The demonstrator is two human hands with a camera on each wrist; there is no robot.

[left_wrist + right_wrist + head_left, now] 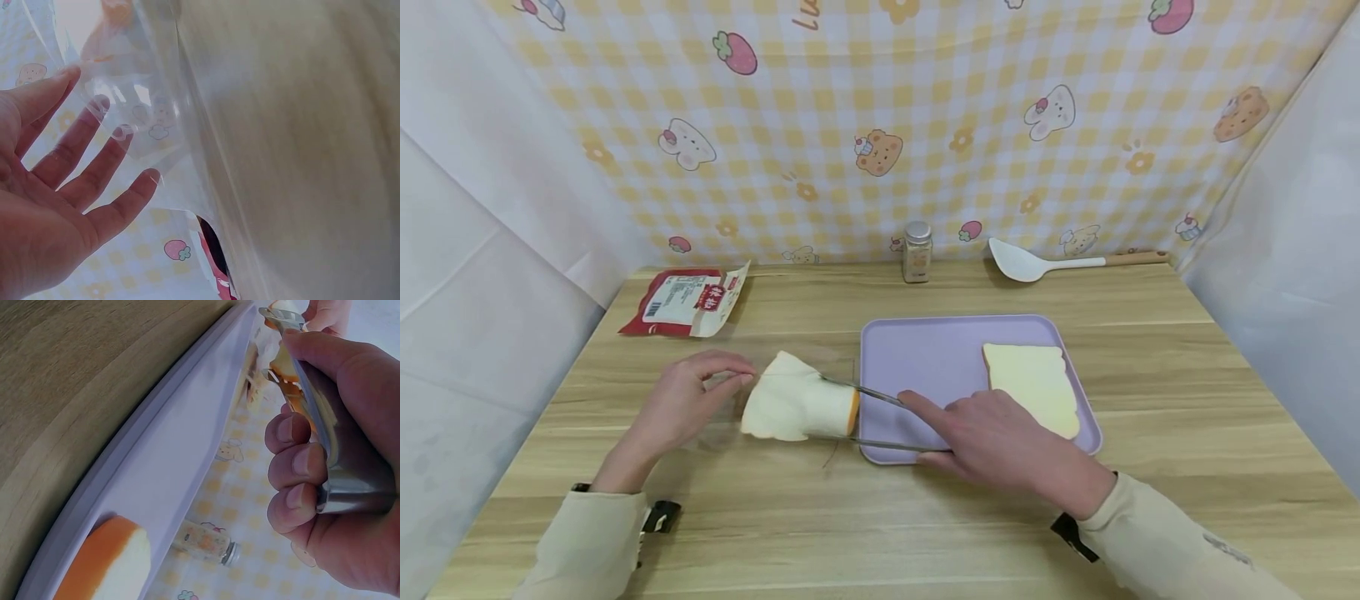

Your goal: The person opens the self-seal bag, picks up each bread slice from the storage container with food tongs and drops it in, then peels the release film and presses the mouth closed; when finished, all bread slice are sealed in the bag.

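At the left of the head view my left hand [688, 400] pinches the edge of a clear plastic bag [140, 100] between thumb and forefinger; its other fingers spread apart in the left wrist view. Just right of it, bread slices [786, 404] show, one with an orange crust; the bag's outline around them is hard to make out. My right hand [992, 433] grips metal tongs [359, 487], whose two arms reach left along both sides of the bread. A slice of bread [1033, 387] lies on the right part of a purple tray [917, 342], partly behind my right hand.
A red and white food packet [685, 302] lies at the back left. Against the patterned cloth stand a seasoning jar [917, 254] at the middle and, to its right, a lying white spatula [1022, 262] with a wooden handle end. Wooden tabletop [820, 533] extends in front.
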